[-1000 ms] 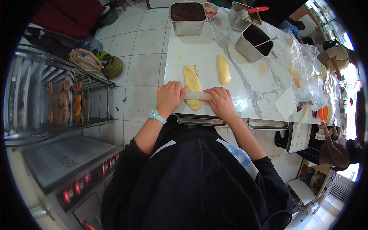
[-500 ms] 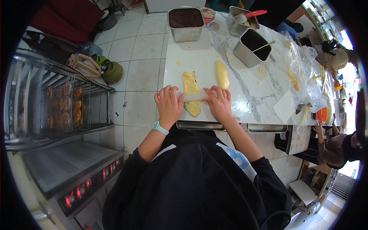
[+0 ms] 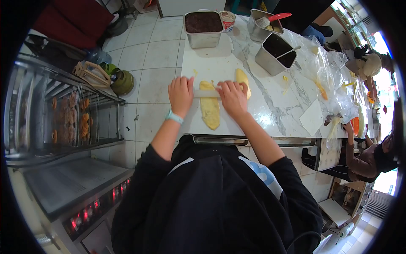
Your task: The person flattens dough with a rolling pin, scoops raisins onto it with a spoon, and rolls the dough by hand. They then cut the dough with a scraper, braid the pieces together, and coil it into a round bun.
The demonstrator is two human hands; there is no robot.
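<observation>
While pin [image 3: 206, 93] lies L-R, dough [image 3: 210, 113] runs fwd

Person wearing loose black top [image 3: 211, 203] filling 6 o'clock. Left sleeve [image 3: 146, 175] at 8 and right sleeve [image 3: 292, 188] at 4, both black, both ending near elbows. White panel [image 3: 270, 182] at 4 o'clock carrying rounded light-blue marking; narrow white strip [image 3: 181, 165] showing at 7. Pale aqua wristband [image 3: 174, 117] circling left wrist, 10 o'clock. Thin dark cord [image 3: 305, 233] curving between 4 and 5.

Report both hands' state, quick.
Left hand: on one end of the rolling pin.
Right hand: on its other end, over the dough.
</observation>
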